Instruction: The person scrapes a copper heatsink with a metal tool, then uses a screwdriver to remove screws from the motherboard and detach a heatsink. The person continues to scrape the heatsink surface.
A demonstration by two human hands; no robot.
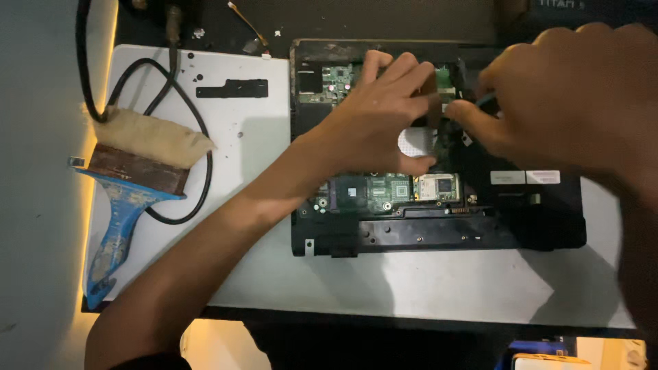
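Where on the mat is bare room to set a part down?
Bare mat lies in front of the opened laptop, and between the paintbrush and the laptop's left edge. Crowded: over the laptop, where left hand and right hand work.

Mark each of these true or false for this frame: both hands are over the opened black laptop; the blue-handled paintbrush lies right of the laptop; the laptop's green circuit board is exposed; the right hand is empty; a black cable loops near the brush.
1. Both hands, the left hand and the right hand, are over the opened black laptop. True.
2. The wide blue-handled paintbrush lies right of the laptop. False: it lies to its left, on the white mat.
3. The green circuit board is exposed. True.
4. The right hand is empty. False: it pinches a thin tool.
5. A black cable loops near the brush. True.
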